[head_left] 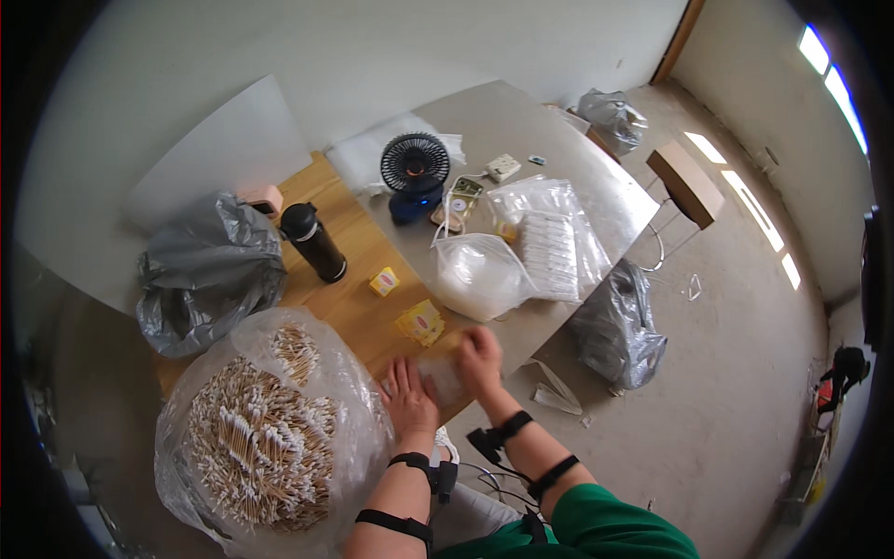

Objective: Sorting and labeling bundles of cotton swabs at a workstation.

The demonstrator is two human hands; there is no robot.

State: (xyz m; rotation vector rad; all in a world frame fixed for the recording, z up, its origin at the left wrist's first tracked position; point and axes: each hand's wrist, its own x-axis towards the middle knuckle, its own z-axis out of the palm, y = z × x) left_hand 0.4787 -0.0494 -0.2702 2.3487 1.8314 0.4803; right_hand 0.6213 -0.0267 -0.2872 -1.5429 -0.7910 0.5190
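Observation:
My left hand (411,401) lies with its fingers stretched out over a small clear plastic bag (441,376) at the near edge of the wooden table. At the bag's right side my right hand (480,361) is closed, its fingers curled; whatever they hold is hidden. Just beyond the hands, yellow printed cards (421,322) lie in a loose pile, with a smaller yellow stack (384,281) farther back. To the left of my left hand stands a large clear bag (358,410) filled with wooden-stick cotton swabs (261,438).
A black bottle (314,244) and a grey plastic bag (209,270) stand at the left. On the grey table (503,112) are a small fan (414,177), a white power strip (503,168), packed swab bags (549,252) and a clear bag (480,275). Another grey bag (619,326) sits on the floor.

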